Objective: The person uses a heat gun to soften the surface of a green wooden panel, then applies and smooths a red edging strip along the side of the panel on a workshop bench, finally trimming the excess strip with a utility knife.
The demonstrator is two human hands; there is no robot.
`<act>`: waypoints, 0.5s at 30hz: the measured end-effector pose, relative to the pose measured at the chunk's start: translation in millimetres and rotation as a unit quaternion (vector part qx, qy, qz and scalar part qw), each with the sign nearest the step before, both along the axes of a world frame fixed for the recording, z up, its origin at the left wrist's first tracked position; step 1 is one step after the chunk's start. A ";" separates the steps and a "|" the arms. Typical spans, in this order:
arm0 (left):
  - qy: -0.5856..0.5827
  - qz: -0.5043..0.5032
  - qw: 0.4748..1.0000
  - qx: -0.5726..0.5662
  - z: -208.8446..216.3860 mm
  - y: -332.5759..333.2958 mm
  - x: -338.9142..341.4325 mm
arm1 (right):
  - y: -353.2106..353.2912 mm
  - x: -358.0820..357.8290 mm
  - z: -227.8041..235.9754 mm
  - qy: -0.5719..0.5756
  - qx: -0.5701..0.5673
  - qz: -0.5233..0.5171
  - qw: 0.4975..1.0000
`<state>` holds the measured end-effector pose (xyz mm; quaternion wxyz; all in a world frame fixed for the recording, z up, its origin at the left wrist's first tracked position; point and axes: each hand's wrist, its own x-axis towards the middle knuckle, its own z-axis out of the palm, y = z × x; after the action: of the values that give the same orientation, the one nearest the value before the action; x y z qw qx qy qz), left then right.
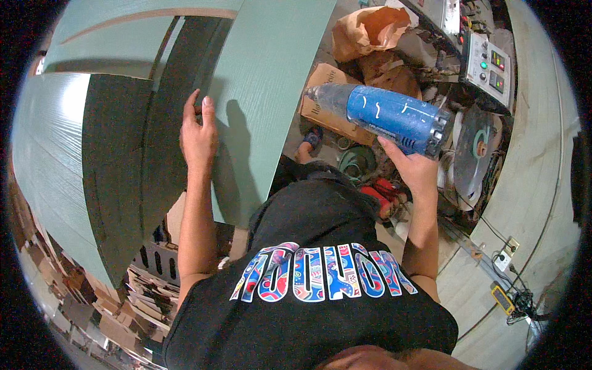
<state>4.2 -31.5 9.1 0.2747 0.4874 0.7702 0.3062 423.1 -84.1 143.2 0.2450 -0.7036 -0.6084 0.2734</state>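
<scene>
My right hand (412, 165) is wrapped round a blue heat gun (394, 117), held level with its metal nozzle pointing left, toward a pale green panel (271, 80). The handle is mostly hidden by my fingers. Beside the panel's left part, my left hand (198, 139) is raised with fingers apart and slightly bent, holding nothing. A shadow of that hand falls on the panel. Whether its fingers touch the dark recess (179, 111) behind them, I cannot tell. Farther left, another green panel (52, 135) has a glossy, light-catching face.
Beneath the heat gun lies a cardboard box (333, 111), with a brown paper bag (370, 31) beyond it. A control box (487, 65) with lit displays and a large round reel (475, 148) stand at right. Cardboard pieces (148, 302) are stacked lower left; cables (524, 302) tangle lower right.
</scene>
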 end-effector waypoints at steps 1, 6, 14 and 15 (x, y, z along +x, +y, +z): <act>0.003 -0.001 1.000 0.007 -2.4 -0.3 -0.3 | 0.9 2.2 -0.2 -0.003 -0.013 0.001 1.000; -0.017 -0.003 1.000 0.019 1.6 1.2 -0.7 | 4.1 12.3 -14.6 0.096 -0.130 -0.040 0.986; 0.024 0.036 0.992 0.122 5.6 -4.9 3.2 | -12.7 11.4 -63.4 0.340 -0.210 -0.224 0.889; 0.022 0.040 0.991 0.125 5.7 -4.4 3.9 | -16.4 12.9 -67.9 0.346 -0.227 -0.218 0.884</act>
<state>8.1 -35.9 14.9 0.1825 0.4932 0.7505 0.4002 436.1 -100.5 75.3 0.3268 -0.7158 -0.2377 0.5695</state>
